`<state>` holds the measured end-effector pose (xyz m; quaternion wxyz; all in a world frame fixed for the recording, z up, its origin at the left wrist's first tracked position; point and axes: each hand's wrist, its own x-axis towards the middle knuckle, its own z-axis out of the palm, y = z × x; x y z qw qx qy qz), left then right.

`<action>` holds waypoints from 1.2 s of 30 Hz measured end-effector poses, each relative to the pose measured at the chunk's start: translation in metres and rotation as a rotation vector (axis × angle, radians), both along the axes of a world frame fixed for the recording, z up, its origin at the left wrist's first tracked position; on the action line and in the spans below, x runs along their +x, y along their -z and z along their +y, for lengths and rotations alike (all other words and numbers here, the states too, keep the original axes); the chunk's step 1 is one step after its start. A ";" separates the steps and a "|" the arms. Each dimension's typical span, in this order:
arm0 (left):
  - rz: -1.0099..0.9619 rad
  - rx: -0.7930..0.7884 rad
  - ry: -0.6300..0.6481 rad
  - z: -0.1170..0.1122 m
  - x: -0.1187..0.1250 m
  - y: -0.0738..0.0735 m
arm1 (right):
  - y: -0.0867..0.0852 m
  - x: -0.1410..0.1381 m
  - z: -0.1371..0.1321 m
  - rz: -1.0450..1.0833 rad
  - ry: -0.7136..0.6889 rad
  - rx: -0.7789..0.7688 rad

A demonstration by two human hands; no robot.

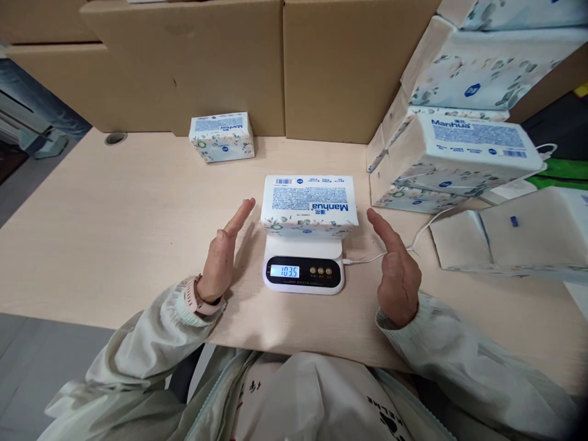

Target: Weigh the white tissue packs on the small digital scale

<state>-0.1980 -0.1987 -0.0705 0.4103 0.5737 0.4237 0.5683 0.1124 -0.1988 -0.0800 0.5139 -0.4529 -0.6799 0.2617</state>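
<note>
A white tissue pack printed "Manhua" lies on a small white kitchen scale, whose lit display reads 103.5. My left hand is held edge-up to the left of the pack, fingers stretched out, not touching it. On the other side, my right hand is also open with straight fingers, a short gap from the pack. Neither hand holds anything. A watch sits on my left wrist.
Another tissue pack lies at the back of the pale wooden desk. Several packs are stacked at the right, with flat white bags beside them. Cardboard boxes line the back. The scale's white cable runs right.
</note>
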 end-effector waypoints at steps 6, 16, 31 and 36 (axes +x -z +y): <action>-0.016 -0.012 -0.007 -0.001 0.001 0.000 | -0.001 -0.001 0.000 0.006 0.007 -0.020; -0.018 -0.029 -0.015 -0.001 0.002 -0.002 | -0.001 -0.002 0.000 -0.001 0.006 -0.042; 0.001 -0.023 -0.009 -0.002 0.001 -0.002 | 0.002 -0.001 0.001 0.010 -0.019 -0.036; -0.004 -0.047 -0.018 -0.003 0.001 -0.003 | 0.003 -0.001 0.002 0.009 -0.014 -0.054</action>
